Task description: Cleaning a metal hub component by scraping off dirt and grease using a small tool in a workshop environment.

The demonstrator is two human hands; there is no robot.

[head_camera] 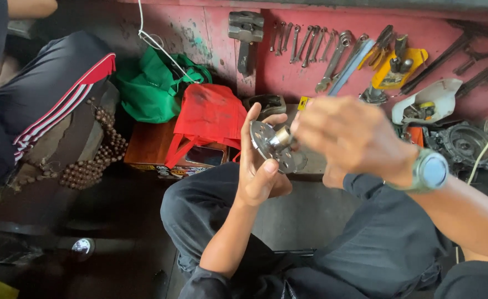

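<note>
Left hand (260, 166) grips the round perforated grey metal disc (271, 145) at knee height; right hand (346, 135), blurred, pinches its brass-coloured centre hub (282, 137). Brace the disc firmly; turn the hub squarely

Grimy red wall (210, 33) hung with wrenches (302, 41); dark concrete floor (122, 216).

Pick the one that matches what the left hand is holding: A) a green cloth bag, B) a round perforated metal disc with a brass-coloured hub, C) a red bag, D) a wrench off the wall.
B: the left hand grips a round metal disc with holes and a brass-coloured centre, while the right hand works at its hub.
</note>
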